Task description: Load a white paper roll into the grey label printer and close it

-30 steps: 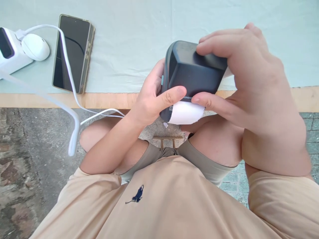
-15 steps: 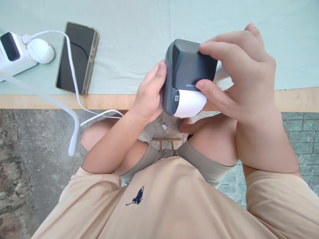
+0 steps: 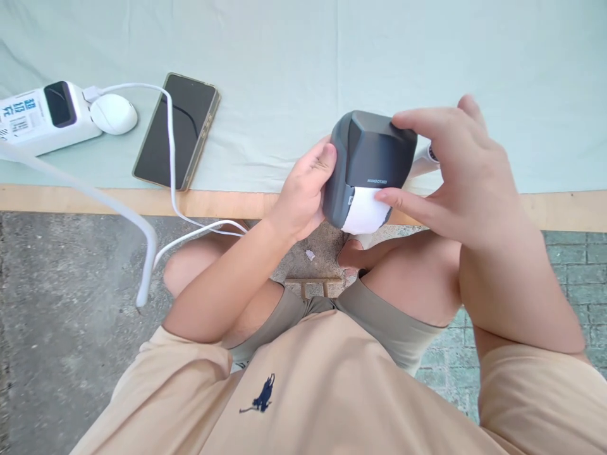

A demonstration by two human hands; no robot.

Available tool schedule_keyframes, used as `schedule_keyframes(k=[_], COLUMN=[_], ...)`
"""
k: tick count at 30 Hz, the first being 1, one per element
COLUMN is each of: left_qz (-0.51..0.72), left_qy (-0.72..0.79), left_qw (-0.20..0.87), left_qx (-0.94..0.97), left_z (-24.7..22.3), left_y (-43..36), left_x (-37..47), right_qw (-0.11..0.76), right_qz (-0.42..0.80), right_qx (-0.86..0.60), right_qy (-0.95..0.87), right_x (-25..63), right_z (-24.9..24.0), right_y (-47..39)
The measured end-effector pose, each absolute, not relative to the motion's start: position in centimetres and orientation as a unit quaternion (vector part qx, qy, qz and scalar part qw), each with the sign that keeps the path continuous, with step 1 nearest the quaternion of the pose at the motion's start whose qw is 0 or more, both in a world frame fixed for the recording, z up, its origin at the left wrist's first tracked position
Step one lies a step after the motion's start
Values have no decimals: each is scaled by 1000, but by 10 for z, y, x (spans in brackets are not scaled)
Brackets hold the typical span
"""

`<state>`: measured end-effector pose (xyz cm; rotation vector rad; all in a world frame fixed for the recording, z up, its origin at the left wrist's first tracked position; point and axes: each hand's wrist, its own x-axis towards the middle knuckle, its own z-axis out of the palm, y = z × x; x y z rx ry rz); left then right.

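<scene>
A dark label printer [image 3: 384,148] is held up over the table's front edge, with white paper [image 3: 365,212] coming out of its lower end. My left hand [image 3: 306,189] grips its left side, thumb on the casing. My right hand [image 3: 467,170] is at the printer's right side: a forefinger touches the upper right corner and the thumb lies at the white paper, the two fingers spread around that side. Behind the printer and my right hand, a white cylindrical object [image 3: 423,162] is partly hidden.
On the cloth-covered table [image 3: 284,76] lie a black phone [image 3: 177,129], a white device with a dark screen [image 3: 78,129] and a round white piece [image 3: 114,114]. A white cable [image 3: 171,145] crosses the phone. A thick white tube [image 3: 118,212] reaches over the table edge at left.
The view has shifted, so the table items appear lower and further right. My right thumb has moved from the printer's casing down onto the white paper. My left hand keeps its grip.
</scene>
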<state>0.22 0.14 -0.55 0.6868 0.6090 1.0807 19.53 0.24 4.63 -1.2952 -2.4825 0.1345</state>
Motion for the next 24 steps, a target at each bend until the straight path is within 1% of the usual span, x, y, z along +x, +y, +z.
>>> schedule_keyframes(k=[4,10,13,16,18,19,20,21,24], left_qz=[494,462,445,455,458,455,453,449,442], left_qy=[252,220,194,225,254,264,270,273,271], left_qw=[771,814,827,812,802,801,801,802,805], left_qx=[312,275,283,288,285,285,284,283,289], left_z=[-10,-13,-11,-9,-8,-7,-6,-5,-2], left_y=[4,6,6,6,5,5,5,4,3], left_x=[0,0,1,1,0,0,-1,-1,-2], right_qw=[134,128,187,264,289,294,287,257,113], right_qz=[36,41,-10,-117,-160,-162,-151,-127,-66], right_qx=[-456,-451,-410,-410,-425,-429,-433,-447,-505], right_qy=[-879,-883,-893,-865,-843,-839,-841,-847,-853], right_x=[192,184,180,174,170,168,166,164,160], right_z=[57,72,78,82,83,84,84,84,82], right_y=[-1,6,15,23,25,24,23,22,21])
